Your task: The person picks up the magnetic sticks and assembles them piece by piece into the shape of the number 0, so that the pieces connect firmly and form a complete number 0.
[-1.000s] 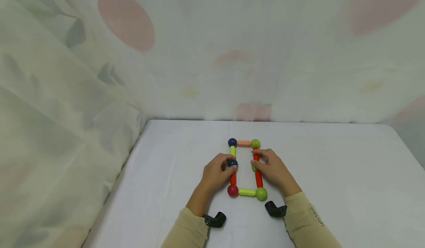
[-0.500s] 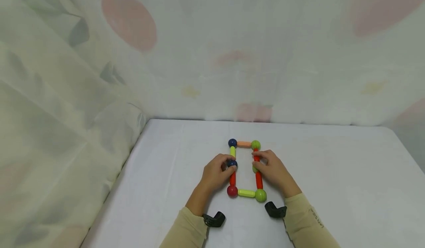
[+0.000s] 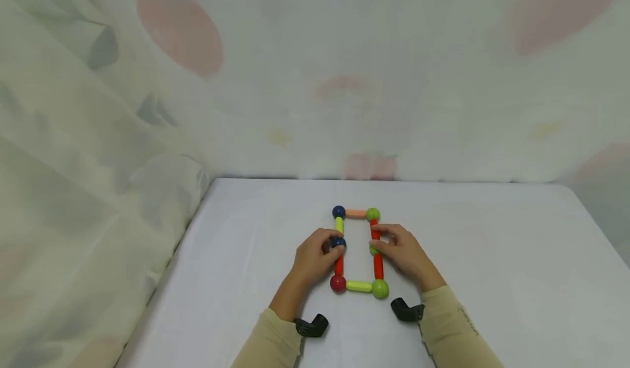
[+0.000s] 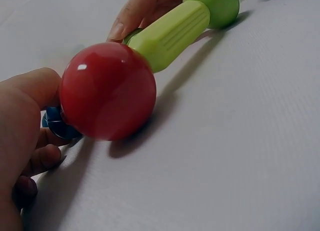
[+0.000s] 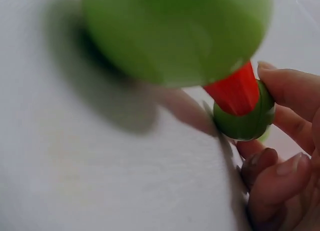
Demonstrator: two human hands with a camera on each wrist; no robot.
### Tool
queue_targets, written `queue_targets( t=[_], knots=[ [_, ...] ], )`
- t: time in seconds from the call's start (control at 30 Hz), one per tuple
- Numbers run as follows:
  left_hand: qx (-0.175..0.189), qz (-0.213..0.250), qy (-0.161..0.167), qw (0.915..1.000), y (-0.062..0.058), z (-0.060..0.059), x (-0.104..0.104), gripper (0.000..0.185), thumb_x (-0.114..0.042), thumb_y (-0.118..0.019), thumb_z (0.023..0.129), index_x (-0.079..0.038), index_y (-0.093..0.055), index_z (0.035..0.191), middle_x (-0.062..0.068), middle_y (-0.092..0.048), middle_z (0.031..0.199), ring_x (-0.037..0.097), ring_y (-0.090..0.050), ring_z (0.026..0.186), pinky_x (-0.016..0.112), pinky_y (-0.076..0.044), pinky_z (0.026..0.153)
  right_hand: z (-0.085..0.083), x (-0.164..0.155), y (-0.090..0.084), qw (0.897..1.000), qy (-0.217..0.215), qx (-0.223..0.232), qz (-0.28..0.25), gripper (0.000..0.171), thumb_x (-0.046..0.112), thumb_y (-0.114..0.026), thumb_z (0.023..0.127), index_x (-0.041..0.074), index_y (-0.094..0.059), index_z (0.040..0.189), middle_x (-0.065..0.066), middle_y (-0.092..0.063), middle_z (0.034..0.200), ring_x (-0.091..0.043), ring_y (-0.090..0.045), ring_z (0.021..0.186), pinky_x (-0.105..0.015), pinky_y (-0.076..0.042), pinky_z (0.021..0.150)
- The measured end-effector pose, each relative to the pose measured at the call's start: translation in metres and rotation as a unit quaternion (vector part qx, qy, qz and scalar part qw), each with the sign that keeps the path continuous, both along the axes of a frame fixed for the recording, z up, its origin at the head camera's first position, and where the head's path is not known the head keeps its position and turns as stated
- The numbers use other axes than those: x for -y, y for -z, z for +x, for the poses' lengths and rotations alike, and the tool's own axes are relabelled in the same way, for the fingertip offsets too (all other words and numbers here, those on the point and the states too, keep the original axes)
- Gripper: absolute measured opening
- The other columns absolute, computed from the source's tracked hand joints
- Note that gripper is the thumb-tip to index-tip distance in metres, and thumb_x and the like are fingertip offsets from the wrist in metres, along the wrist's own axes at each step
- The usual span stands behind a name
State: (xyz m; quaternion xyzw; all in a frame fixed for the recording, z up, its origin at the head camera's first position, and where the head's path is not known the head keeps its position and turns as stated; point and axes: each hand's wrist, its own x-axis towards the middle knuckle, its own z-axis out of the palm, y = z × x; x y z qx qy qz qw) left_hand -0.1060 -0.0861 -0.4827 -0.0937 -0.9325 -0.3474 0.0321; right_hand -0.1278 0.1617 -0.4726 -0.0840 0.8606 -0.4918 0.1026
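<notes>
A flat rectangle of rods and balls lies on the white table. Halfway along its left side, my left hand holds a dark blue ball between thumb and fingers. Opposite, my right hand pinches a green ball, partly hidden by the thumb. Red rods form the right side. On the left, a yellow-green rod runs beyond the blue ball and a red rod comes nearer. Corners are a red ball, a large green ball, another blue ball and another green ball.
A yellow-green rod closes the near end and an orange rod the far end. Patterned cloth hangs behind the white table and along its left. Black wrist cameras sit at both cuffs.
The head view has shifted slightly, so the table and rectangle appear a little further left. Both hands keep their grip on the same balls, and the rectangle stays joined.
</notes>
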Motion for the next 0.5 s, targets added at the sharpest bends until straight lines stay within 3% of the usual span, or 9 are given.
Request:
queue_targets(
  t=[0.13,0.27,0.37,0.5],
  knots=[
    [-0.006,-0.001,-0.003,1.0,-0.0006,0.0,0.001,0.024,-0.036,-0.065,0.091,-0.032,-0.065,0.115,-0.011,-0.052,0.086,0.007,-0.049,0.075,0.024,-0.042,0.062,0.0009,0.0012,-0.001,1.0,0.002,0.007,-0.022,0.043,0.039,-0.068,0.092,0.02,-0.062,0.129,-0.007,-0.057,0.115,-0.019,-0.049,0.067,-0.029,-0.043,0.055],
    [-0.002,-0.001,-0.004,1.0,-0.0006,0.0004,0.0014,0.023,-0.037,-0.063,0.093,-0.032,-0.065,0.115,-0.011,-0.052,0.086,0.007,-0.049,0.076,0.024,-0.042,0.063,0.0013,-0.0004,-0.0005,0.994,0.02,0.063,-0.087,0.038,0.042,-0.055,0.099,0.022,-0.058,0.132,-0.01,-0.057,0.094,-0.018,-0.047,0.053,-0.033,-0.048,0.048],
    [0.0,0.003,-0.005,1.0,0.0001,0.0004,0.0017,0.021,-0.038,-0.062,0.095,-0.032,-0.065,0.115,-0.012,-0.053,0.087,0.008,-0.05,0.077,0.024,-0.042,0.064,0.0009,-0.0018,0.0003,0.986,0.04,0.091,-0.132,0.035,0.039,-0.048,0.103,0.021,-0.057,0.132,-0.012,-0.05,0.077,-0.019,-0.046,0.052,-0.035,-0.049,0.045],
    [0.0,0.012,-0.005,0.9999,0.002,-0.0002,0.0035,0.02,-0.038,-0.061,0.096,-0.034,-0.065,0.115,-0.013,-0.054,0.089,0.008,-0.05,0.079,0.024,-0.044,0.065,0.0009,-0.0029,0.0022,0.984,0.049,0.089,-0.146,0.034,0.034,-0.045,0.105,0.017,-0.057,0.131,-0.011,-0.051,0.079,-0.018,-0.047,0.057,-0.035,-0.05,0.046]
  ],
)
